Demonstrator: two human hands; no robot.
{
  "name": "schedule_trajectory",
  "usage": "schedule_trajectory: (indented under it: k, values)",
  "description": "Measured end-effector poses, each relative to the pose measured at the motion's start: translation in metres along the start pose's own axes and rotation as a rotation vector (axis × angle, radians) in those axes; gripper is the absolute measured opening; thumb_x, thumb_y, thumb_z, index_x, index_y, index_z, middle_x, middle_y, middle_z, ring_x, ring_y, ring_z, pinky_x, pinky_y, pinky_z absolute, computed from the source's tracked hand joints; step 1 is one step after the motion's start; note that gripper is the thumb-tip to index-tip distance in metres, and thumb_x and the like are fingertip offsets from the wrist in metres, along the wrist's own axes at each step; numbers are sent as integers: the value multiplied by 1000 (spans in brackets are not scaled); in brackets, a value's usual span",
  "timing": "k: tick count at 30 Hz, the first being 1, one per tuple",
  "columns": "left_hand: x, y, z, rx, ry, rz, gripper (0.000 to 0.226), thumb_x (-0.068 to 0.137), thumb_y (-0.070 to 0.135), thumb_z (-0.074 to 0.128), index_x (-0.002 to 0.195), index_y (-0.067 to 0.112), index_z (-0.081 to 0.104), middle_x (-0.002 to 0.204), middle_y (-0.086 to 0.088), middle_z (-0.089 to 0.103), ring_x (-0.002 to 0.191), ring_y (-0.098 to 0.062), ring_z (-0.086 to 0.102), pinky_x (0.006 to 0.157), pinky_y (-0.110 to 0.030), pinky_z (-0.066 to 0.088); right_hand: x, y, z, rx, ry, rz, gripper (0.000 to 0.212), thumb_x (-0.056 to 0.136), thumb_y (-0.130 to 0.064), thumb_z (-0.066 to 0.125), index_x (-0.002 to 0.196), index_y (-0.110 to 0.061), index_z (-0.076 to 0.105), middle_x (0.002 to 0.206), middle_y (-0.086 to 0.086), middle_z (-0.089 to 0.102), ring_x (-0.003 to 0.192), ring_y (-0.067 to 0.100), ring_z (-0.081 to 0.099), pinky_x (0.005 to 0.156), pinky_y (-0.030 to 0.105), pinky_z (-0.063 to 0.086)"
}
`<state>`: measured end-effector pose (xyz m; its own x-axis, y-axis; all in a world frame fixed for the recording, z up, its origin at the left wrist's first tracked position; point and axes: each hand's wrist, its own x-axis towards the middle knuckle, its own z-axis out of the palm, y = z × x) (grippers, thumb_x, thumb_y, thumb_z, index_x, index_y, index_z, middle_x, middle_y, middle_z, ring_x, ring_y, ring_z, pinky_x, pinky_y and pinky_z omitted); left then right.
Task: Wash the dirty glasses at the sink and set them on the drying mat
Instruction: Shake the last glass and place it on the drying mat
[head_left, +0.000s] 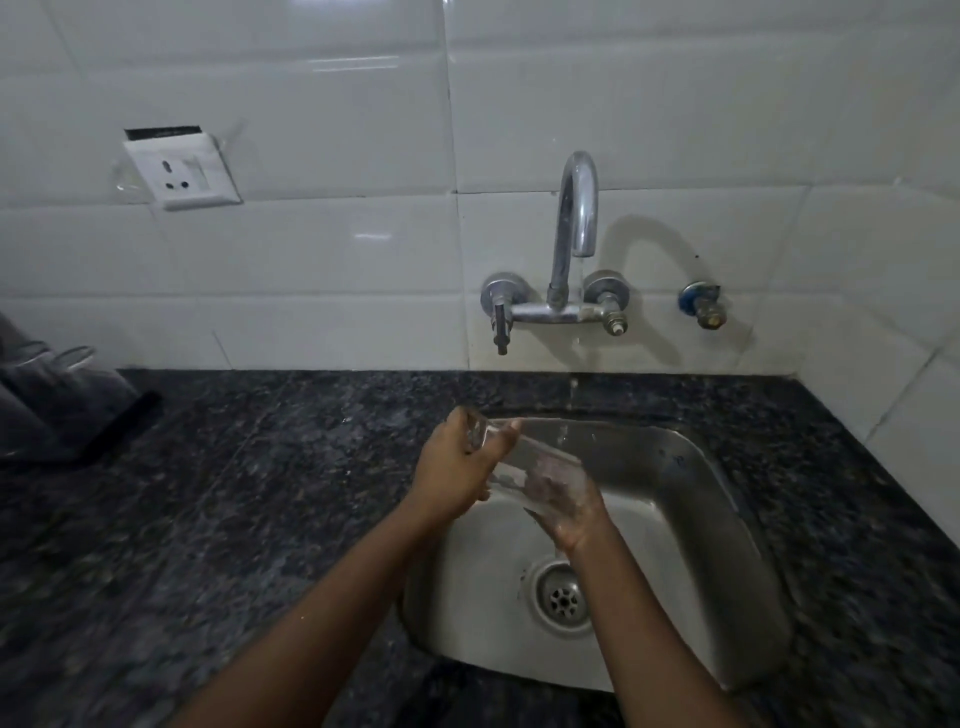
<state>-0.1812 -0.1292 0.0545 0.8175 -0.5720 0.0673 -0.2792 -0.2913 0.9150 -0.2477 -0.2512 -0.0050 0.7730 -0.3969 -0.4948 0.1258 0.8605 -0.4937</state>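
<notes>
Left hand (457, 467) fingers gripping glass (524, 467) (tilted), right hand (571, 506) fingers inside, over sink (701, 519)

my two arms come into view bare from below the elbow: no sleeve shows on either forearm within the picture, and i see no cuff edge at the frame's bottom. my left grip (457, 470) has short, rounded nails at the fingertips. my right grip (576, 512) looks wet and glossy, with a sheen over the knuckles and wrist. both forearms are slim and smooth. the wrists carry nothing.
</notes>
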Motion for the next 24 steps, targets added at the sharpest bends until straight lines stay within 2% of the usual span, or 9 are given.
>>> schedule_trajectory:
  k: [4,6,8,11,13,17,19,21,24]
  values:
    - [-14,-21,-12,-200,108,-243,46,85,50,57,107,10,49,103,-11,60,73,-21,65,53,-29,54,6,5,-13,-16,-2,131,31,95,-6,34,66,-9,43,54,6,48,40,12,45,40,16,40]
    - [-19,-38,-15,-287,187,-324,37,84,46,60,96,13,48,106,-13,59,87,-26,64,57,-33,54,3,-3,-10,106,-52,194,35,93,-6,35,60,-7,43,42,6,49,30,10,44,35,11,35]
    - [-22,-52,-13,-291,223,-350,33,82,43,64,86,17,45,106,-15,58,89,-26,63,55,-32,54,-7,-19,7,34,-127,190,28,88,-4,39,62,-5,50,43,6,54,33,10,50,34,11,38]
    - [-25,-60,-1,-239,195,-377,32,76,39,72,79,21,46,100,-13,58,76,-19,61,42,-24,49,-32,-31,47,-490,-313,144,32,95,-11,39,72,0,59,56,10,64,46,15,62,42,18,51]
    - [-25,-58,9,-168,144,-365,32,74,33,76,82,18,49,99,-12,57,73,-18,60,39,-27,52,-49,-33,72,-946,-347,67,33,96,-12,44,74,4,62,65,15,65,52,18,65,51,24,56]
    - [-27,-44,21,34,11,-248,42,67,39,80,95,22,53,90,7,58,71,-5,63,53,-26,57,-70,-46,84,-1833,-257,-325,18,89,-13,59,80,-2,70,75,10,69,61,16,65,66,29,57]
    - [-27,-36,21,200,-9,-165,57,64,39,82,109,18,55,103,3,61,89,-12,63,72,-34,58,-72,-55,76,-2099,-216,-466,10,81,-10,68,89,-5,69,89,9,70,78,18,66,74,33,56]
    - [-26,-25,19,291,-2,-80,70,60,34,86,118,11,54,117,-6,62,105,-20,60,89,-38,52,-71,-57,63,-2257,-200,-400,37,69,-10,79,103,-8,64,105,7,67,87,19,62,70,29,52]
    - [-26,-4,12,366,-1,-9,71,52,24,90,112,9,56,113,-7,65,99,-18,61,81,-25,49,-62,-49,40,-2323,-281,-278,77,56,-18,88,124,-10,53,124,6,59,105,22,59,79,32,55]
